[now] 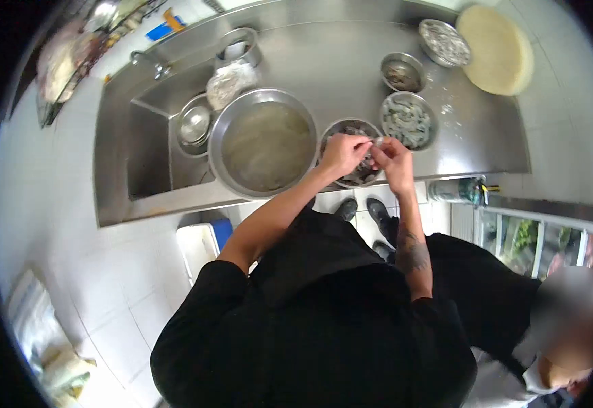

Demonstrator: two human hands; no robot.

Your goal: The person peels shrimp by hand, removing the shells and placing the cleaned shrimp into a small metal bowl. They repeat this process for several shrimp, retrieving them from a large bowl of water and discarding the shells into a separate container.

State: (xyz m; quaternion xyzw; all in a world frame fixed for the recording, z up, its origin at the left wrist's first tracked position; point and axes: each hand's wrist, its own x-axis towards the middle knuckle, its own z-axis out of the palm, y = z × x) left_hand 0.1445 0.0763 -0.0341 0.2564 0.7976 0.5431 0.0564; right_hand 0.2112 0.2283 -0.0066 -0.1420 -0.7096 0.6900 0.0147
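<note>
Over a metal bowl of dark grey pieces that look like shrimp (pixel 356 178), my two hands meet with fingertips nearly touching. My left hand (pixel 342 155) is closed in a pinch at the bowl's upper side. At the bowl's right edge, my right hand (pixel 394 163) also pinches, its fingers round a small pale greyish shrimp (pixel 378 142). Both hands seem to be on this shrimp, though the fingers cover most of it. Just right of my hands stands a metal bowl of pale, peeled-looking shrimp (pixel 407 121).
Left of my hands, a wide basin (pixel 217 146) holds cloudy water. Beyond it are a sink (pixel 150 160), a faucet (pixel 152 64) and a full plastic bag (pixel 231 83). Farther right sit a small bowl (pixel 403 73), another filled bowl (pixel 445 43) and a round board (pixel 495 51). A person (pixel 487 285) stands close on my right.
</note>
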